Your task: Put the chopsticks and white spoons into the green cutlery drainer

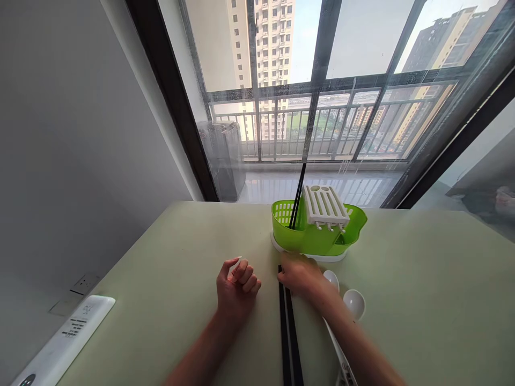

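Observation:
My left hand point(239, 281) is raised over the table with its fingers curled in, and nothing shows inside it. Two black chopsticks point(284, 327) lie lengthwise on the table between my arms. At their far ends my right hand point(298, 273) is closed, slightly blurred, with its fingers on a chopstick; the fingertips are partly hidden. Just beyond it stands a green cutlery holder point(311, 238) with a white slatted rack point(325, 205) and small hooks. Another pair of black chopsticks point(298, 198) leans upright in its left compartment. White spoons point(354, 304) lie partly under my right forearm.
A long white device point(66, 340) with printed text lies at the table's left edge. The pale green table point(189, 257) reaches to a glass door with dark frames point(173, 102). A wall socket point(85, 283) is at the left.

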### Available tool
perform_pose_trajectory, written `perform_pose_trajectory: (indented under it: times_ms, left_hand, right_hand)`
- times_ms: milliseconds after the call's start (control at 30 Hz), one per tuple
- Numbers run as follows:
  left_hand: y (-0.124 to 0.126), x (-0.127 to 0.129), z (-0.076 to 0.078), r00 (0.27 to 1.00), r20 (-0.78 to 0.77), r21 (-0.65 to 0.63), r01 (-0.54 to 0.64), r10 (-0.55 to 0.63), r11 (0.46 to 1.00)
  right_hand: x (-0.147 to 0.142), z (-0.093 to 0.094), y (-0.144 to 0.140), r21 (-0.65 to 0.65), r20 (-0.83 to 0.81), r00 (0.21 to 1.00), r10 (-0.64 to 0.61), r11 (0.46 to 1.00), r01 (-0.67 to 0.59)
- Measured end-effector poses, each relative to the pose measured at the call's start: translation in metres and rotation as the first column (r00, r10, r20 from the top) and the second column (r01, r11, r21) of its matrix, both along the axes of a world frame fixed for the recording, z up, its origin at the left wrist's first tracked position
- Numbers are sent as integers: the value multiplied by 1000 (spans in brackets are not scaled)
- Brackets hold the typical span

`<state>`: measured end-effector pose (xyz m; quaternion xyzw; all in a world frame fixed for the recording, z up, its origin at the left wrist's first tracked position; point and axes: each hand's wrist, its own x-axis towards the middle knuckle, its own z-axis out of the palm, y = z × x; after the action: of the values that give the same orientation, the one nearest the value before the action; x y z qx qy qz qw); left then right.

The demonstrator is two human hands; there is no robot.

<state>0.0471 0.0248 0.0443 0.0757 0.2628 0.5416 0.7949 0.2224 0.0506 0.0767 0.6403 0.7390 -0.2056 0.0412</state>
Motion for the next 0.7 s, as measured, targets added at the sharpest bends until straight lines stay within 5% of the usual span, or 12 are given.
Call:
perform_pose_trajectory:
  times_ms: [700]
  left_hand:
    - [0,0,-1,1000,-3,7,14,-14,1000]
  right_hand:
    - [-2,-3,2,11,-44,999,-7,1000,7]
